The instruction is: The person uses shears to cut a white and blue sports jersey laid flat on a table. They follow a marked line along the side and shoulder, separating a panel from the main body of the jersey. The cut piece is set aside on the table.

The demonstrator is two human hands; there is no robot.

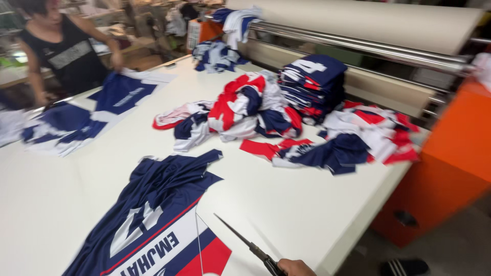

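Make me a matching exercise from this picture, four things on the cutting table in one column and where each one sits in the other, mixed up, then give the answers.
1. scissors
2. folded navy stack
3. spread navy jersey
4. loose red, white and navy heap

A. middle of the table
B. near bottom edge, in the right hand
C. far side, by the roller
D. near left, lying flat

Pairs: 1-B, 2-C, 3-D, 4-A

Navy jersey [153, 214] at 7 o'clock looks like slick, slightly shiny synthetic cloth on a smooth matt white table [286, 209], scissors [245, 243] at 6 o'clock dull dark metal, roller bars [358, 46] at 1 o'clock polished steel.
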